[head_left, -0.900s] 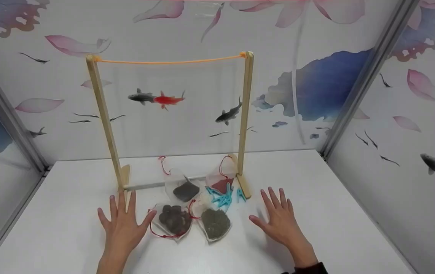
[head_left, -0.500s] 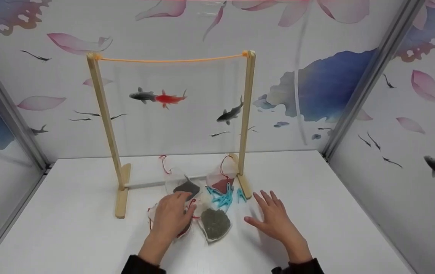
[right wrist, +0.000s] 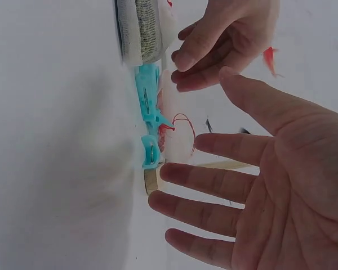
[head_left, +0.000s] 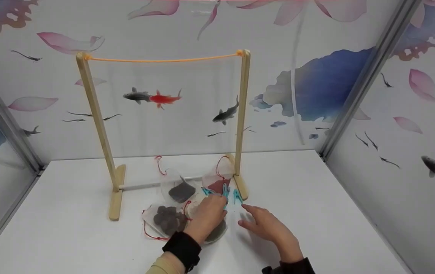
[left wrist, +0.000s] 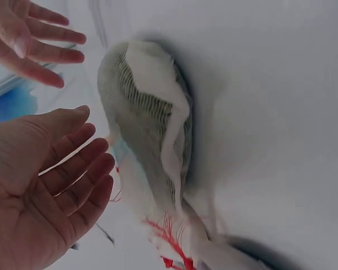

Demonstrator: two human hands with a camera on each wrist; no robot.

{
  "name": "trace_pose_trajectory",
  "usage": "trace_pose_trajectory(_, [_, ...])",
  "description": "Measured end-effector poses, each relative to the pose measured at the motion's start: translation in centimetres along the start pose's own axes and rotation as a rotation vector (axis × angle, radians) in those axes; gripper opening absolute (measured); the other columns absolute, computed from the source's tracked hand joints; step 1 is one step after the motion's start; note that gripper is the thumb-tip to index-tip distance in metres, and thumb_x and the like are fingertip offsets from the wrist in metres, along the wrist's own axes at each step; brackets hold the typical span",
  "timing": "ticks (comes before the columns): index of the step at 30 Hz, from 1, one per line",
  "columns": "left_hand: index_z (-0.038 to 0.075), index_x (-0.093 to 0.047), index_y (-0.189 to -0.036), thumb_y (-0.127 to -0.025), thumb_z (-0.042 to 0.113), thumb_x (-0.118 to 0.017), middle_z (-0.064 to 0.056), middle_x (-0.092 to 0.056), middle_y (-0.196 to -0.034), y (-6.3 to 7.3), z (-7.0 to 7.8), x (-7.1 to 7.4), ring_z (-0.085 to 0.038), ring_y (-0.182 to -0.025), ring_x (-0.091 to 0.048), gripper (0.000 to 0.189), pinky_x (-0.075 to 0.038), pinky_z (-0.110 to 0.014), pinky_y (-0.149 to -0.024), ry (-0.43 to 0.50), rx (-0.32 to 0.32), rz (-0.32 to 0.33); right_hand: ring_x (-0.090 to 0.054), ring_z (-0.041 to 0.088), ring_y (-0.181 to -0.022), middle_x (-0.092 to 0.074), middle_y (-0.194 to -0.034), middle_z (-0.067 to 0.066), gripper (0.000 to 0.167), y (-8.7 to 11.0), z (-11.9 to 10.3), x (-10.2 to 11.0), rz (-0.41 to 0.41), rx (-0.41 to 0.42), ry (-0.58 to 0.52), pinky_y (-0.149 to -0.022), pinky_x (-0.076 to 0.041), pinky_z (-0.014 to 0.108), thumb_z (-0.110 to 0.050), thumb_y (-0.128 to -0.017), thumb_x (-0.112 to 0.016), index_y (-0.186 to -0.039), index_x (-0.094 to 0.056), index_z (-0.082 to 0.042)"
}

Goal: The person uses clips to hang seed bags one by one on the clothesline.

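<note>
My left hand (head_left: 207,215) hovers over the blue clothespins (head_left: 225,189) and the green-filled mesh bag (head_left: 217,233), partly hiding both. In the left wrist view, its fingers (left wrist: 81,194) are loosely bent with nothing between them, near the mesh bag (left wrist: 138,107). To the right, my right hand (head_left: 270,228) has its fingers extended close to a single blue clothespin (head_left: 237,196). The right wrist view shows its bare palm (right wrist: 293,185), with blue clothespins (right wrist: 148,95) lying beyond the fingertips.
A wooden frame (head_left: 242,114) carries an orange cord (head_left: 164,61) across its top. Near its base lie drawstring bags with brown lumps (head_left: 168,220), dark grey contents (head_left: 182,191) and red contents (head_left: 219,186). Patterned panels (head_left: 179,133) enclose the white table (head_left: 308,198).
My left hand has moved from the left side, across the brown-lump bag, to above the clothespins. My right hand has shifted slightly left, toward the single clothespin.
</note>
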State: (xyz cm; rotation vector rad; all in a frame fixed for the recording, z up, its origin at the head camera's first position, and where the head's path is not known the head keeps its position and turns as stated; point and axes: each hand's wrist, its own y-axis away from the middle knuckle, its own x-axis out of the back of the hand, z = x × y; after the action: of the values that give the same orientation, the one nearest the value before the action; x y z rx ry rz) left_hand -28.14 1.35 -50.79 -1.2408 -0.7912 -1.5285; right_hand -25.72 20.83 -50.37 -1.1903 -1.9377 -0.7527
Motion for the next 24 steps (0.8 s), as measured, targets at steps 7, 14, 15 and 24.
trace_pose_trajectory(7, [0.008,-0.068,-0.110,-0.087,0.017,-0.078,-0.010,-0.065,-0.105,-1.2,0.5,-1.5,-0.023,-0.095,-0.065,0.027,-0.058,-0.035,-0.085,-0.010,0.072,0.008,-0.051,0.040,-0.135,-0.056,-0.144,0.022,0.060,-0.4,0.3,-0.2,-0.051,-0.040,-0.031,-0.111,-0.039,0.059,-0.035,-0.096,-0.065,-0.142,-0.051,0.001])
trace_pose_trajectory(14, [0.008,-0.066,-0.118,-0.090,0.012,-0.073,-0.010,-0.066,-0.111,-1.4,0.4,-1.8,-0.024,-0.103,-0.065,0.029,-0.057,-0.036,-0.090,-0.034,0.080,0.053,-0.052,0.040,-0.134,-0.057,-0.143,0.022,0.057,-0.4,0.2,-0.3,-0.052,-0.047,-0.040,-0.111,-0.039,0.060,-0.033,-0.097,-0.065,-0.141,-0.052,0.001])
trace_pose_trajectory(15, [0.008,-0.066,-0.119,-0.092,0.012,-0.071,-0.010,-0.066,-0.110,-1.4,0.4,-1.9,-0.023,-0.102,-0.065,0.028,-0.057,-0.036,-0.090,-0.047,0.077,0.055,-0.053,0.040,-0.134,-0.057,-0.142,0.022,0.057,-0.4,0.2,-0.3,-0.051,-0.049,-0.037,-0.110,-0.039,0.060,-0.033,-0.097,-0.065,-0.141,-0.052,0.001])
trace_pose_trajectory(24, [0.006,-0.067,-0.115,-0.096,0.011,-0.065,-0.011,-0.062,-0.109,-1.8,0.7,-2.4,-0.023,-0.101,-0.064,0.020,-0.059,-0.038,-0.086,-0.159,0.093,0.054,-0.053,0.038,-0.133,-0.058,-0.141,0.020,0.058,-0.6,0.2,-0.5,-0.057,-0.082,-0.009,-0.111,-0.039,0.059,-0.036,-0.096,-0.065,-0.142,-0.053,-0.002])
